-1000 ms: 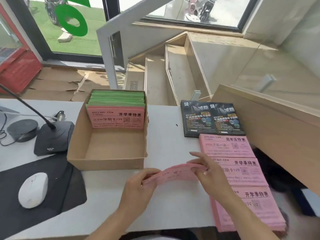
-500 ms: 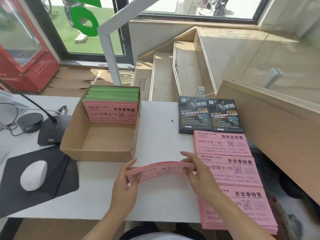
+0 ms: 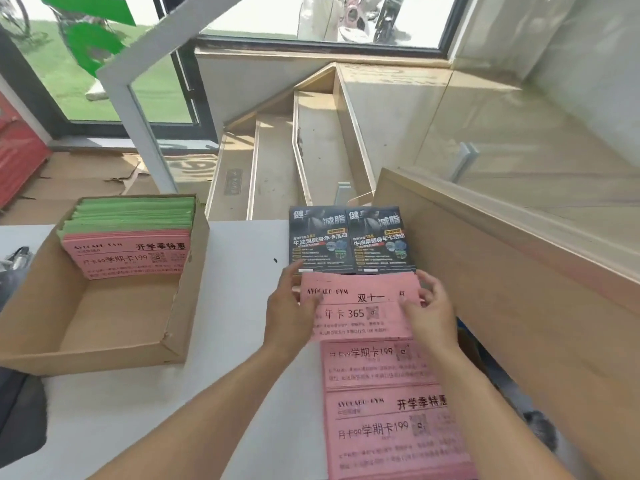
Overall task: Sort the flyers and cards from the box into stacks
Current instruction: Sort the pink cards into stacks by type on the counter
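My left hand (image 3: 289, 311) and my right hand (image 3: 427, 311) hold a small bundle of pink flyers (image 3: 360, 303) by its two ends, flat over the farthest pink stack, just below two black flyer stacks (image 3: 349, 242). Two more pink stacks (image 3: 391, 424) lie in a column toward me on the white table (image 3: 239, 289). The cardboard box (image 3: 114, 327) at the left holds upright pink flyers (image 3: 128, 258) with green ones (image 3: 135, 213) behind them; its near half is bare.
A wooden counter wall (image 3: 502, 271) runs along the right of the stacks. A dark mat edge (image 3: 20, 414) shows at the lower left. Stairs and windows lie beyond the table's far edge.
Both hands have carried the pink bundle away from me and to the right, from near the table's front edge onto the farthest pink stack, laying it flat. The camera has tilted and shifted right.
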{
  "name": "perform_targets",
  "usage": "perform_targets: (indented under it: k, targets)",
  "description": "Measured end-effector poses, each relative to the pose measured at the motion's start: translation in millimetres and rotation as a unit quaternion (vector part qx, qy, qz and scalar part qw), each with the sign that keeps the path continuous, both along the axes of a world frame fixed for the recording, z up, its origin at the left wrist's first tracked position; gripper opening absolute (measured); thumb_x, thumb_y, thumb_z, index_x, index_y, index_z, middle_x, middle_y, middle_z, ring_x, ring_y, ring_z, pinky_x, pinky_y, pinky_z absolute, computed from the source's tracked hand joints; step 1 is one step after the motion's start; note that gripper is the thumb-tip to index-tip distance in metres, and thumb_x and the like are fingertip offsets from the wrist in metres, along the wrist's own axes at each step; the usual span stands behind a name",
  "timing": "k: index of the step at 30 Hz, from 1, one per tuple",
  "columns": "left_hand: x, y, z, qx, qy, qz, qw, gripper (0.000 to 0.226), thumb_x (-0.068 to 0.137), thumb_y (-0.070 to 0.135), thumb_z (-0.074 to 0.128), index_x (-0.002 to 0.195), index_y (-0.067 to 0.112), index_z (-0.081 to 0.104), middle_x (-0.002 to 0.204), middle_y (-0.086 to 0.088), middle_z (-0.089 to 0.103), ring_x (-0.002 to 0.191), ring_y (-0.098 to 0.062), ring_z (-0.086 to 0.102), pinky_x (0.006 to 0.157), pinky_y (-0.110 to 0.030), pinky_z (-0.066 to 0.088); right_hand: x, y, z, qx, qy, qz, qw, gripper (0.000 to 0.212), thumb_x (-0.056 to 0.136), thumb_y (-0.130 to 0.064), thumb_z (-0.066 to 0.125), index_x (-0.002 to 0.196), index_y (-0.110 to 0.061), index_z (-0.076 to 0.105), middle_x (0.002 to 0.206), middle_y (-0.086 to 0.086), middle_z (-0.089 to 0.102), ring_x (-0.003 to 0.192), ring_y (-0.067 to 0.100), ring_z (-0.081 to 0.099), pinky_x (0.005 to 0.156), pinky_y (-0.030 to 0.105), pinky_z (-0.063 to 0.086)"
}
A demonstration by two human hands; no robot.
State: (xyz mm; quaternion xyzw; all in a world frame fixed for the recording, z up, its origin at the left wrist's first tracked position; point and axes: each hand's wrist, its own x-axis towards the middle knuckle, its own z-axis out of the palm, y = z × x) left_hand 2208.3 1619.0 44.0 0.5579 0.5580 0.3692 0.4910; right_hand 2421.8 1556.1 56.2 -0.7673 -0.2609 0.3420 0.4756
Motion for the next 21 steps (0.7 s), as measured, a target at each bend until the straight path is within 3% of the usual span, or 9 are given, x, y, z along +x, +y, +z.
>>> perform_targets:
  k: [4, 9, 12, 17, 19, 21]
  targets:
    - [36.2, 29.1, -12.2, -0.005, 0.025, 0.009, 1.0, 0.06, 0.093, 0.005, 0.068, 0.143, 0.031, 0.045, 0.102, 0.016, 0.064, 0.089, -0.001, 0.066, 0.075, -0.026, 0.06, 28.3, 23.7, -12.5, -0.036, -0.066, 0.003, 0.997, 0.057, 0.096, -0.01, 0.063, 0.14, -0.039, 0.041, 0.118, -0.01, 0.064, 0.08, 0.01, 0.073, 0.066, 0.042, 0.064]
    - [47.0, 32.9, -26.3, -0.029, 0.068, 0.019, 0.997, 0.064, 0.091, 0.003, 0.068, 0.142, 0.033, 0.045, 0.101, 0.019, 0.065, 0.091, -0.008, 0.068, 0.082, -0.032, 0.059, 36.4, 32.3, -27.4, -0.045, -0.137, 0.031, 0.989, 0.058, 0.096, -0.01, 0.062, 0.144, -0.033, 0.041, 0.11, -0.018, 0.06, 0.104, 0.012, 0.065, 0.09, 0.046, 0.057]
    - [45.9, 28.7, -29.6, -0.039, 0.082, 0.027, 0.996, 0.066, 0.089, 0.006, 0.072, 0.143, 0.034, 0.044, 0.113, 0.012, 0.066, 0.093, -0.004, 0.066, 0.077, -0.024, 0.055, 38.1, 28.1, -32.8, -0.046, -0.157, 0.041, 0.986, 0.059, 0.095, -0.007, 0.062, 0.144, -0.033, 0.041, 0.113, -0.016, 0.06, 0.11, 0.013, 0.06, 0.096, 0.046, 0.054]
    - [41.1, 22.3, -31.4, -0.055, 0.088, 0.053, 0.993, 0.074, 0.085, 0.014, 0.078, 0.146, 0.03, 0.04, 0.135, 0.01, 0.056, 0.12, -0.008, 0.057, 0.103, -0.035, 0.049, 41.4, 27.7, -40.2, -0.098, -0.221, 0.067, 0.968, 0.074, 0.094, -0.011, 0.064, 0.156, -0.025, 0.026, 0.146, -0.001, 0.05, 0.141, 0.021, 0.037, 0.117, 0.049, 0.033]
    - [42.9, 17.2, -27.4, -0.091, 0.072, 0.05, 0.992, 0.073, 0.088, 0.016, 0.076, 0.148, 0.03, 0.037, 0.135, 0.012, 0.053, 0.123, -0.006, 0.051, 0.105, -0.033, 0.045, 39.3, 27.6, -39.1, -0.107, -0.2, 0.08, 0.971, 0.075, 0.096, -0.011, 0.06, 0.158, -0.025, 0.02, 0.152, 0.001, 0.044, 0.142, 0.022, 0.037, 0.114, 0.047, 0.036]
    - [47.8, 10.9, -22.8, -0.13, 0.048, 0.03, 0.99, 0.068, 0.091, 0.017, 0.072, 0.147, 0.031, 0.035, 0.13, 0.016, 0.053, 0.112, -0.001, 0.05, 0.098, -0.03, 0.044, 36.5, 26.2, -39.8, -0.111, -0.184, 0.094, 0.972, 0.075, 0.096, -0.011, 0.058, 0.157, -0.028, 0.017, 0.146, -0.001, 0.05, 0.133, 0.021, 0.048, 0.105, 0.046, 0.045]
